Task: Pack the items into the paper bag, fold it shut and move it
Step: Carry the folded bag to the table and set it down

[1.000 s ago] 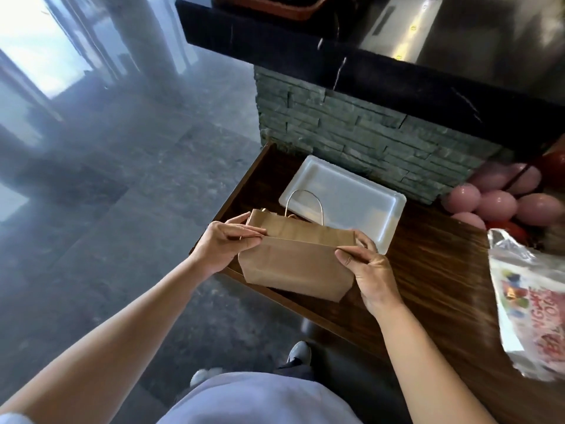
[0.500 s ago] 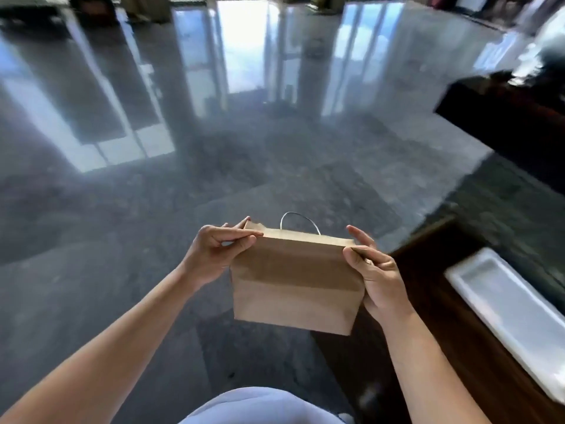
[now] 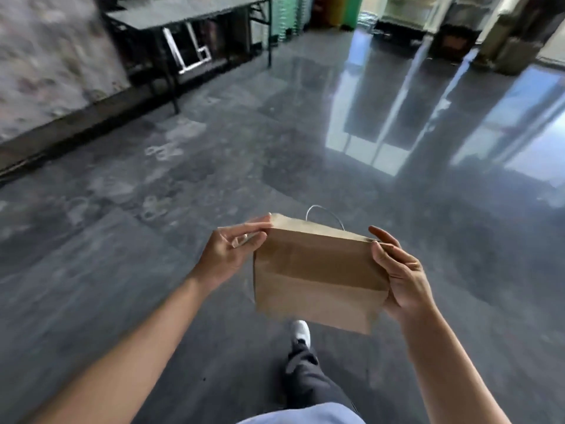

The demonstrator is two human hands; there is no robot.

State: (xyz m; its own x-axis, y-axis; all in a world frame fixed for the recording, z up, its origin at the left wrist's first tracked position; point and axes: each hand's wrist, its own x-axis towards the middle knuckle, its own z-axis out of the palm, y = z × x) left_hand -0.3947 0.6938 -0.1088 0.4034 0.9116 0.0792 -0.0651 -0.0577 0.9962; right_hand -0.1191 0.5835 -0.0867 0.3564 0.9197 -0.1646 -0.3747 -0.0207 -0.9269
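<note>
The brown paper bag (image 3: 318,276) hangs in the air in front of me, its top folded over and a thin white handle loop sticking up behind the fold. My left hand (image 3: 232,252) pinches the bag's upper left corner. My right hand (image 3: 400,276) grips the bag's right edge, fingers wrapped around its side. Whatever is inside the bag is hidden.
Polished dark stone floor (image 3: 153,209) spreads all around. A dark folding table (image 3: 189,13) stands at the far left against a pale wall (image 3: 46,56). My leg and white shoe (image 3: 301,330) step forward under the bag. Bright reflections lie on the floor at the right.
The bag was lifted off the wooden counter and carried away. I have turned left; the counter and white tray have dropped out of view, and a table and wall have appeared.
</note>
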